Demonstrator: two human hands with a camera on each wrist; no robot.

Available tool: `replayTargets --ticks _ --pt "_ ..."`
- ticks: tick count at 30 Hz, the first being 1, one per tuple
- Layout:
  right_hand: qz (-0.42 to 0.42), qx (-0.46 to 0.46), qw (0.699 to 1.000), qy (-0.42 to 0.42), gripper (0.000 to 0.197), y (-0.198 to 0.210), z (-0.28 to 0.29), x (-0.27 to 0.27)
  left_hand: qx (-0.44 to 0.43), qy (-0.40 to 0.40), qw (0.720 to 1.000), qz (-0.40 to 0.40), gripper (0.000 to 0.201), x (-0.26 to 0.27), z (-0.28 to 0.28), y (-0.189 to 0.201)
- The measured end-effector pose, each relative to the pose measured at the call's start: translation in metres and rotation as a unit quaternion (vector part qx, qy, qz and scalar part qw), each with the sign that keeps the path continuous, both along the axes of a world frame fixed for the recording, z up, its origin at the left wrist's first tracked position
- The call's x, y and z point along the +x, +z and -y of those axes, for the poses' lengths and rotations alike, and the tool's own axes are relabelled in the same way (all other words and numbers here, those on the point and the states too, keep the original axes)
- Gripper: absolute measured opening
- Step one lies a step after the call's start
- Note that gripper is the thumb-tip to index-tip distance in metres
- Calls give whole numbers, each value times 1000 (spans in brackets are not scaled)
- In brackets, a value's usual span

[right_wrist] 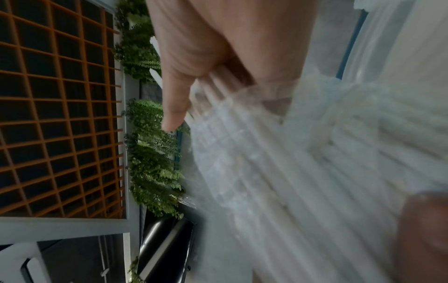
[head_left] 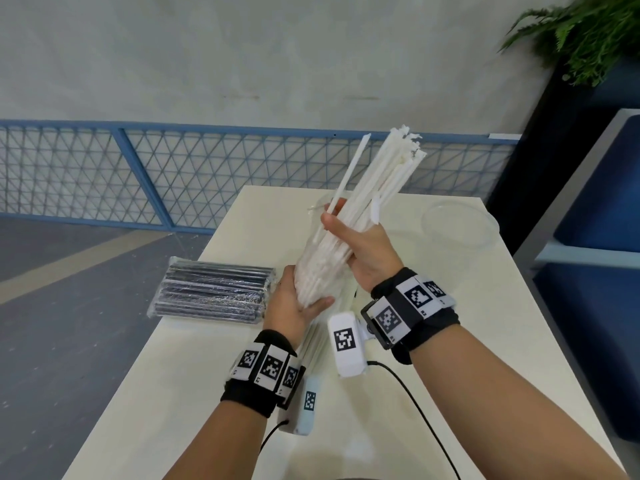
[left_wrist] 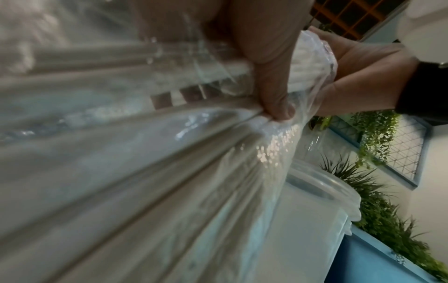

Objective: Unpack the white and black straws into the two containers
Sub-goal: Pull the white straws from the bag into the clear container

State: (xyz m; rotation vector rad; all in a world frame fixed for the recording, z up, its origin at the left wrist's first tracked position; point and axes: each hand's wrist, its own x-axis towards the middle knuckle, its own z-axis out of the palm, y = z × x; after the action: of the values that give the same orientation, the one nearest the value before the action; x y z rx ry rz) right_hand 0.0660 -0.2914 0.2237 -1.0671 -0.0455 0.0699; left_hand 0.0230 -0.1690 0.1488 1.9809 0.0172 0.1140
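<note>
Both hands hold one bundle of white straws [head_left: 360, 209] above the middle of the cream table [head_left: 194, 368], tilted so its loose top leans up and to the right. The left hand [head_left: 294, 306] cups the bottom end, its grip wrapped around the clear plastic bag [head_left: 311, 268] that still covers the lower half; in the left wrist view the thumb [left_wrist: 274, 90] presses a fold of that film, though most of that picture is blurred plastic and little else can be read. The right hand [head_left: 363, 247] has its grip closed around the middle of the bundle, where the straws leave the bag; its fingers are hidden behind the straws in the head view, and the right wrist view shows only a thumb and a smear of white ridges. One straw [head_left: 349, 171] stands apart to the left of the bundle, and another short piece [head_left: 375, 211] juts out just beside the right hand. The pack of black straws [head_left: 214, 292] lies sealed in its wrapper on the left part of the table, near the left hand but apart from it. A clear container [head_left: 459, 221] sits near the far right corner, faint against the tabletop; a second clear container [head_left: 320, 206] is mostly hidden behind the bundle, only part of its rim showing.
</note>
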Motion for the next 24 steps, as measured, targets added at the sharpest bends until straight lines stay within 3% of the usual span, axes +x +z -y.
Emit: replayTargets --ticks 4,9,15,19,21,24 --pt "-48 -10 998 -35 13 -6 -6 0 1 0 1000 -6 54 3 -1 -1" --pt "-90 127 973 -168 9 4 8 8 -40 43 998 -31 46 6 -9 -3" --pt "-85 155 967 -184 6 7 31 17 -86 74 993 -36 55 11 -18 -4" --pt "-25 177 959 -220 12 14 53 17 -115 92 988 -39 53 14 -20 -12" --pt "26 135 958 -252 12 20 66 18 -128 105 986 -35 66 15 -23 -13" --pt "57 -68 950 -300 9 18 75 21 -148 99 983 -33 78 14 -19 -14"
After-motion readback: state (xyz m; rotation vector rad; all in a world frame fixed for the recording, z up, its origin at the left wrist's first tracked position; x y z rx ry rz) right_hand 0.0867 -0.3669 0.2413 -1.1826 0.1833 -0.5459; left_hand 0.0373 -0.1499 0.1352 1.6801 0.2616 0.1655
